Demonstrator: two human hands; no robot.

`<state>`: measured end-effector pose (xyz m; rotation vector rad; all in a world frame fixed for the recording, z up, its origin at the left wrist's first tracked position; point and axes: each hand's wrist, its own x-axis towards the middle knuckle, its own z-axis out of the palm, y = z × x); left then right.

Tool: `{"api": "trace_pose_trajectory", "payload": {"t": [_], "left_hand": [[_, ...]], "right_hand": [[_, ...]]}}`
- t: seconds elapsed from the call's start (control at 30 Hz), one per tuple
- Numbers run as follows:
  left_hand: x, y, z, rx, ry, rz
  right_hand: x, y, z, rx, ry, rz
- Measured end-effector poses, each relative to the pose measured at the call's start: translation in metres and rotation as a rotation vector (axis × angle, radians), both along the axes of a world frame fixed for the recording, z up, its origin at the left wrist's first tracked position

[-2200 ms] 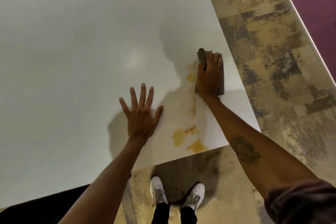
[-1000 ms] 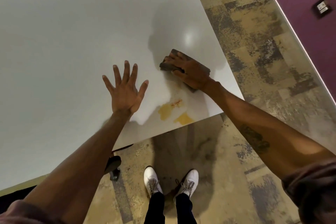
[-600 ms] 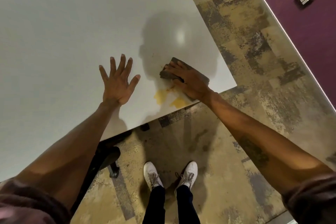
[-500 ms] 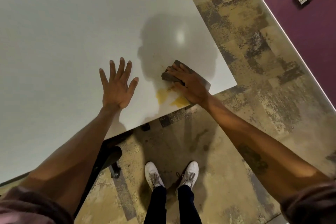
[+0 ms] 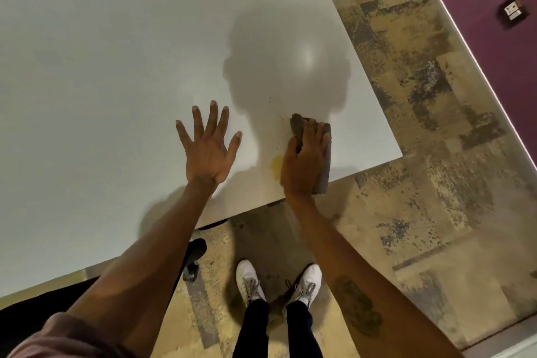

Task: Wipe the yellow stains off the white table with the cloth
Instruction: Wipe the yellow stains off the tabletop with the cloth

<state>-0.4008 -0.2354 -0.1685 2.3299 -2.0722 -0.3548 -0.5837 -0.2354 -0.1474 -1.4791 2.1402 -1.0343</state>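
My right hand (image 5: pixel 303 158) presses flat on a folded brown cloth (image 5: pixel 323 171) near the front right corner of the white table (image 5: pixel 116 52). The cloth's near end hangs slightly over the table's front edge. A yellow stain (image 5: pixel 275 165) shows just left of my right hand; the hand and cloth hide whatever lies beneath them. A few tiny specks dot the table above the cloth. My left hand (image 5: pixel 207 148) lies flat on the table with fingers spread, holding nothing, left of the stain.
The table's front edge runs diagonally below both hands, its right corner (image 5: pixel 401 155) close to the cloth. Patterned carpet (image 5: pixel 421 197), my white shoes (image 5: pixel 250 282), a black chair caster (image 5: pixel 191 270) and a purple wall (image 5: pixel 494 23) with a socket surround it.
My right hand turned the cloth and dragged it toward the front edge over the stains. Less yellow shows now. The left hand stayed flat on the table.
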Motion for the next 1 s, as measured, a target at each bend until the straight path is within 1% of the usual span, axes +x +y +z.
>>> {"api": "trace_pose_trajectory", "payload": {"t": [0.13, 0.23, 0.47, 0.57, 0.67, 0.8, 0.87, 1.0], "left_hand": [[-0.002, -0.001, 0.002, 0.006, -0.014, 0.005], [-0.001, -0.002, 0.003, -0.009, -0.011, 0.004], [0.002, -0.002, -0.005, -0.09, -0.046, -0.021], [0.003, -0.001, -0.008, -0.174, -0.084, -0.032], [0.001, -0.002, -0.008, -0.226, -0.097, -0.037], [-0.001, -0.005, -0.002, -0.186, -0.077, -0.019], [0.0, -0.005, -0.001, -0.164, -0.073, -0.017], [0.0, -0.002, -0.003, -0.185, -0.039, -0.014]], "right_hand": [[0.008, -0.017, 0.001, -0.015, -0.006, -0.043], [0.015, -0.039, 0.001, -0.024, 0.006, -0.033], [0.022, -0.099, 0.0, -0.021, -0.016, 0.1], [0.026, -0.126, 0.004, -0.029, -0.041, 0.151], [0.027, -0.152, 0.007, -0.006, -0.071, 0.22], [0.025, -0.185, 0.012, 0.029, -0.033, 0.342], [0.022, -0.2, 0.014, 0.049, -0.054, 0.424], [0.016, -0.227, 0.02, 0.103, -0.066, 0.6]]}}
